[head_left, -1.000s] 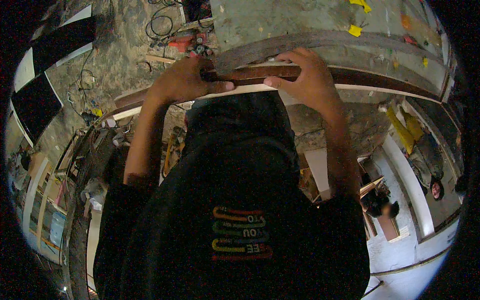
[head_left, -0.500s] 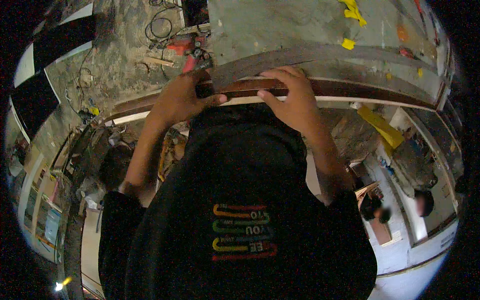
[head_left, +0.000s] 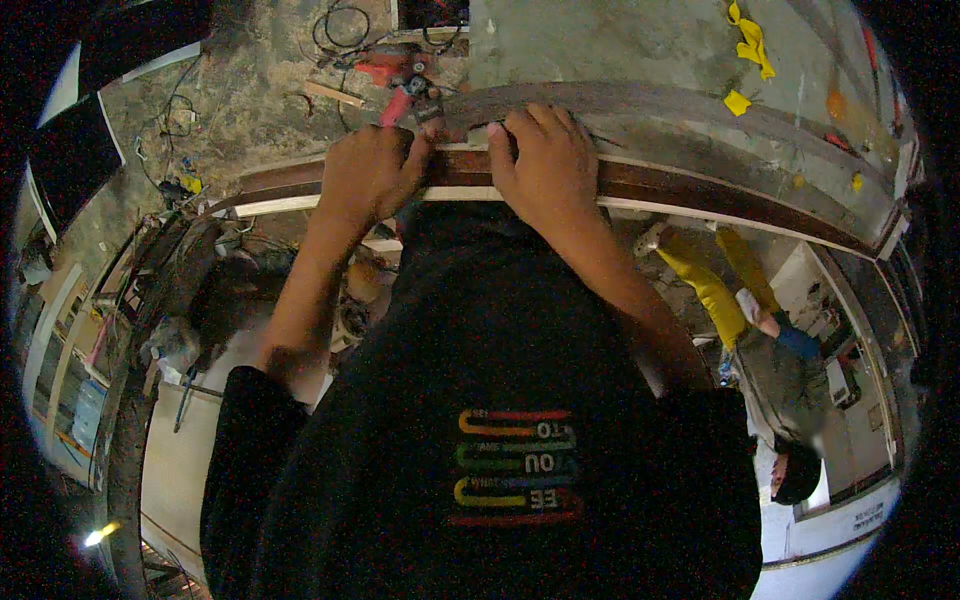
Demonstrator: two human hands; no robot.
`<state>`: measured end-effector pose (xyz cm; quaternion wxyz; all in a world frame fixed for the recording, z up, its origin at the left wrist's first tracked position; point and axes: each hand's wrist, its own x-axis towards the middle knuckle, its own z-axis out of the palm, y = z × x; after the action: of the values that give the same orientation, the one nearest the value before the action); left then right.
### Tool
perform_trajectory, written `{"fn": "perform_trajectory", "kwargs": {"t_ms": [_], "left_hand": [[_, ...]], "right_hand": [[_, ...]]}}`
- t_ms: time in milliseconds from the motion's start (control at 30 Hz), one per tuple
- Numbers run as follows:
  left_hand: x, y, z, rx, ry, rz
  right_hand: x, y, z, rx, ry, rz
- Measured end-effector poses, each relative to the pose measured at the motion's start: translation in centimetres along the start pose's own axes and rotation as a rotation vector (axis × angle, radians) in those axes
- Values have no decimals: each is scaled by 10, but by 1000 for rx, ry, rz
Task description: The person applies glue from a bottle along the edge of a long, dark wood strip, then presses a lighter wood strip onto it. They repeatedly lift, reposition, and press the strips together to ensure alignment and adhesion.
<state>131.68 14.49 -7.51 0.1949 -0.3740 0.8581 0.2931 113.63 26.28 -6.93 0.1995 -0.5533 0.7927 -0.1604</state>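
Note:
A long dark brown wooden board [head_left: 660, 190] with a pale near edge runs across in front of my body, level with my chest. My left hand [head_left: 368, 172] is closed over it left of the middle, its knuckles at the far edge. My right hand [head_left: 545, 158] grips the board a little further right, fingers curled over the far side and thumb pointing away from me. Between the two hands a stretch of bare brown wood shows. The fingertips of both hands are mostly hidden behind the far edge.
A red power tool [head_left: 397, 103] lies on the floor beyond my left hand, near black cables [head_left: 340, 28] and a wood strip [head_left: 334, 95]. Yellow scraps [head_left: 755, 45] lie at the far right. A person in yellow trousers [head_left: 708, 300] is at the right.
Both hands have shifted their hold: the thumbs have left the near edge and now lie toward the far side. At the right, the person in yellow trousers has come closer.

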Motion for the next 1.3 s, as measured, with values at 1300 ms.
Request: {"fn": "perform_trajectory", "kwargs": {"t_ms": [1300], "left_hand": [[-9, -5, -2, -115, -23, -90]], "right_hand": [[22, -18, 12, 65, 147, 150]]}}
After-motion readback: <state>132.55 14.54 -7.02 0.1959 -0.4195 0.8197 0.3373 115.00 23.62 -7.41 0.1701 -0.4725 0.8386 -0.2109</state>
